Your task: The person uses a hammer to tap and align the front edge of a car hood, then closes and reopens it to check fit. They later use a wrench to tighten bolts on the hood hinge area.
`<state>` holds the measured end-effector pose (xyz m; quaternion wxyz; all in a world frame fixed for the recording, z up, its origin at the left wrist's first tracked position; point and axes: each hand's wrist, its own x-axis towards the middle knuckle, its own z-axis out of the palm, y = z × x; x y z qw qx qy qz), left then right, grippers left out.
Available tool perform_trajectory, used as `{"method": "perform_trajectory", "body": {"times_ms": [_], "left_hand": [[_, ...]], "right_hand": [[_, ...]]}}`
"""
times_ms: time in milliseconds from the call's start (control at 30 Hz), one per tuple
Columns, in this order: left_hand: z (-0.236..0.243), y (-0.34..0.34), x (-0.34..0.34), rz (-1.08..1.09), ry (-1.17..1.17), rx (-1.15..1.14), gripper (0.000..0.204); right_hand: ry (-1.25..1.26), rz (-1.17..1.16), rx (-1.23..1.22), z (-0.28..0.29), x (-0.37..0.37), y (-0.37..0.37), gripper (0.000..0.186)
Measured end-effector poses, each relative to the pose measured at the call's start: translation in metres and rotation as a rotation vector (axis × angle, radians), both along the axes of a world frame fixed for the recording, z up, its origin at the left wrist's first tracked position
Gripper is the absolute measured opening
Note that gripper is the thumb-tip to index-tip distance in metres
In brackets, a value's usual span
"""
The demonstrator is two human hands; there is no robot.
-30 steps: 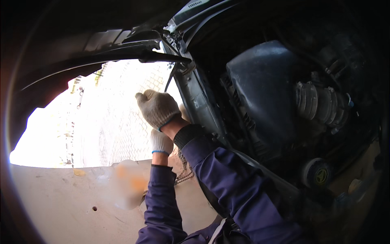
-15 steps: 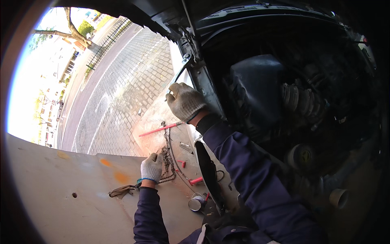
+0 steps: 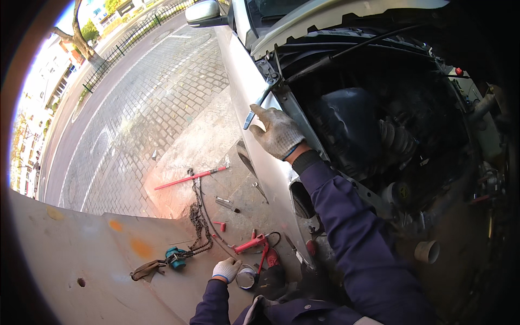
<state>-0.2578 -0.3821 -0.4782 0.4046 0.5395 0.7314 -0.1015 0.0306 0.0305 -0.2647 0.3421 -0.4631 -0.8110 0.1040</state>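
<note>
One finger of our right hand (image 3: 276, 131) lies over the tool (image 3: 249, 120), and the thumb stands apart below it. The hand is part open, and we cannot tell whether the other fingers wrap the handle. The tool sits at the upper edge of the fender (image 3: 271, 170), its far end at the hinge (image 3: 265, 67), its bright near end poking out past our finger on the fender's outer side. With so light a hold, we judge that a sudden give at the hinge could let the tool slip, scraping the fender or driving our knuckles onto its edge. Dropped inward of the fender, it could be lost in the dark bay (image 3: 422, 108). The strut (image 3: 374, 43) slants inward from the fender's top; a hard knock could unsettle whatever it props.

Our left hand (image 3: 227, 269), near the fender's lower end, looks curled; we cannot tell whether it closes on anything. Between it and the fender stands the can (image 3: 246, 278), just beside our hand, which a careless sweep could tip. Outward of the fender lie the chain (image 3: 197, 222), the red bar (image 3: 189, 179) and the red pump (image 3: 249, 244), where a blind step could catch our shoe (image 3: 272, 257).
</note>
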Motion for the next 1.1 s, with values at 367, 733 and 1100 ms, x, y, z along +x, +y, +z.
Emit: {"method": "perform_trajectory", "body": {"times_ms": [367, 733, 1100], "left_hand": [[0.050, 0.032, -0.112, 0.179, -0.017, 0.203, 0.052], [0.130, 0.204, -0.090, -0.093, -0.081, 0.295, 0.051], [0.213, 0.511, -0.045, -0.597, -0.180, 0.545, 0.035]], "right_hand": [[-0.056, -0.002, 0.129, -0.003, -0.002, -0.003, 0.058], [-0.044, 0.012, 0.059, 0.004, -0.003, -0.009, 0.053], [-0.063, -0.056, -0.041, 0.035, -0.021, 0.000, 0.050]]}}
